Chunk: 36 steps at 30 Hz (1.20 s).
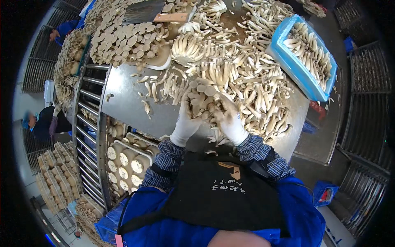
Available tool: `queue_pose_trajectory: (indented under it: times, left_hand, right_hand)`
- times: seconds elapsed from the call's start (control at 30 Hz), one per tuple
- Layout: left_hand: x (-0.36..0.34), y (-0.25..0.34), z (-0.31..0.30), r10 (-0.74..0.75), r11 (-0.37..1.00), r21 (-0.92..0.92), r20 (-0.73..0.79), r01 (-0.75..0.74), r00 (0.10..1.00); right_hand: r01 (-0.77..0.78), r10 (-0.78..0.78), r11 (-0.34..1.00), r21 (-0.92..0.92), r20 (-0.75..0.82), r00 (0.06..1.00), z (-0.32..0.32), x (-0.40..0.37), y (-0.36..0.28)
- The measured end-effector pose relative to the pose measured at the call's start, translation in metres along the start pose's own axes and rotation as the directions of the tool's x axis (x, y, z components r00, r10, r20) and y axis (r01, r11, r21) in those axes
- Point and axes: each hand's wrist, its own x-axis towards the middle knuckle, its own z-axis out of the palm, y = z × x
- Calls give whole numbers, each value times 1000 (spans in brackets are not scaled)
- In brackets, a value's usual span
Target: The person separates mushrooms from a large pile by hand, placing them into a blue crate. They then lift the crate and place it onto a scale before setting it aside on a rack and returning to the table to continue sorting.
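Observation:
Between my two white-gloved hands is a mushroom cluster (201, 95) with round grey-brown caps turned up toward me. My left hand (187, 119) is closed round its left side, and my right hand (228, 119) grips its right side with curled, soiled fingers. Just beyond lies a large pile of loose mushrooms (263, 88) with pale stems, spread over the metal table (123, 107). A whole mushroom bunch (188, 48) rests on its side past my hands. The underside of the held cluster is hidden.
At right stands a blue-rimmed foam box (293, 84) filled with mushrooms. Capped clusters (127, 43) and a dark flat blade-like piece (144, 11) are at upper left. A roller conveyor (88, 136) runs along the left, beside a crate of cultivation bottles (131, 164). Another person (49, 119) is at far left.

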Motion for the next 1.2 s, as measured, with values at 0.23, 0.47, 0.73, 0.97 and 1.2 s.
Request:
queue_pose_trajectory:
  times: [0.23,0.47,0.73,0.97,1.2]
  left_hand:
    - [4,-18,24,23,999,-36,-109,-27,994]
    - [13,-30,24,63,990,-111,-161,-81,985]
    - [4,-12,32,-75,987,132,-107,89,991]
    - [10,-56,-26,-135,962,-260,-200,80,971]
    - [-19,-90,-51,-263,922,-358,-304,146,916]
  right_hand:
    - [-100,99,994,46,14,995,-24,-35,23]
    - [-412,403,906,97,105,909,-40,-19,12]
    - [-334,271,928,168,311,911,-46,-16,19]
    - [-85,28,819,-567,-109,994,-61,-8,31]
    - [495,-121,544,-677,520,845,-56,41,98]
